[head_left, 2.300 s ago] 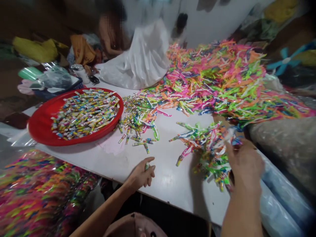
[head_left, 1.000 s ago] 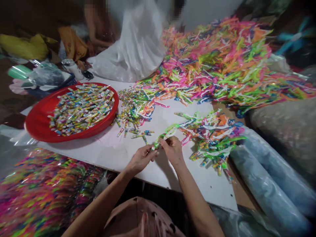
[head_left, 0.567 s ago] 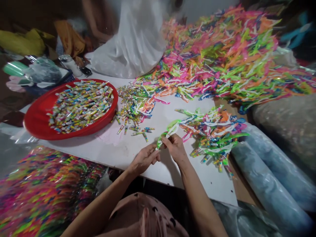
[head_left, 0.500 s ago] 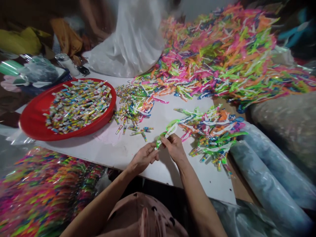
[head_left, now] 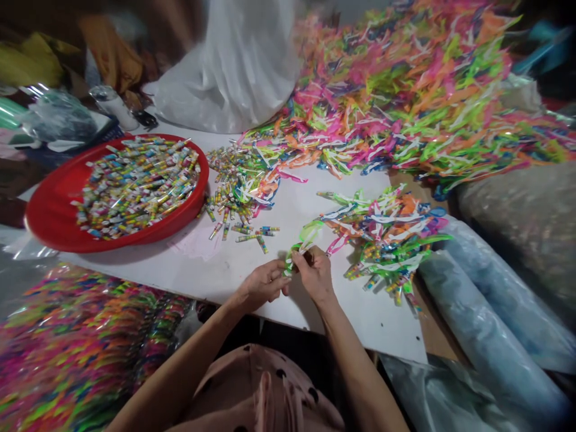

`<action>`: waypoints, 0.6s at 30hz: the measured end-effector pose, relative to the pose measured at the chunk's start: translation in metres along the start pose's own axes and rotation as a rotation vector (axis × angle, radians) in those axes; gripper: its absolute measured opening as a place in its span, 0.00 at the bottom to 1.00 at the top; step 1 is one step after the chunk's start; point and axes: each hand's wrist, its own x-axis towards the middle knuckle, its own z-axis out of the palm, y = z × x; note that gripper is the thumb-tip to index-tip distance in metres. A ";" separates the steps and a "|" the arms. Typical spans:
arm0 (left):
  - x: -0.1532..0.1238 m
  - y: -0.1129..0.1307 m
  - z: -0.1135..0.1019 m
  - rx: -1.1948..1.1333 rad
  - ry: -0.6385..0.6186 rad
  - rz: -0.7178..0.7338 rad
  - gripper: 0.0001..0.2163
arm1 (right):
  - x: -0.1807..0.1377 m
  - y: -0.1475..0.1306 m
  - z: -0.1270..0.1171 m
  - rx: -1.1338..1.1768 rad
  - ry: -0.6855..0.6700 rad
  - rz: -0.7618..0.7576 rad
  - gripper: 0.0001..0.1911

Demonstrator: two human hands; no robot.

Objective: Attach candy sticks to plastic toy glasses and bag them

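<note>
1. Neon strips point(head_left: 405, 96) lay heaped at two o'clock on the white table point(head_left: 216, 270).
2. At ten o'clock sat the red tray point(head_left: 49, 222) of small tubes.
3. At the near-centre edge, the left hand point(head_left: 263, 287) and right hand point(head_left: 315, 273) pinched a green strip point(head_left: 310, 231) between their fingertips.
</note>
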 end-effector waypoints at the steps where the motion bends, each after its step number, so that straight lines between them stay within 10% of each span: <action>1: 0.000 -0.001 0.001 -0.002 -0.002 0.006 0.19 | 0.001 0.001 -0.001 0.005 0.064 0.020 0.13; 4: 0.001 -0.005 0.001 -0.004 -0.022 0.029 0.25 | 0.005 0.002 -0.002 0.010 0.200 0.048 0.14; 18: -0.011 0.000 0.006 0.075 0.048 0.072 0.14 | -0.014 0.005 0.003 0.426 0.013 0.196 0.17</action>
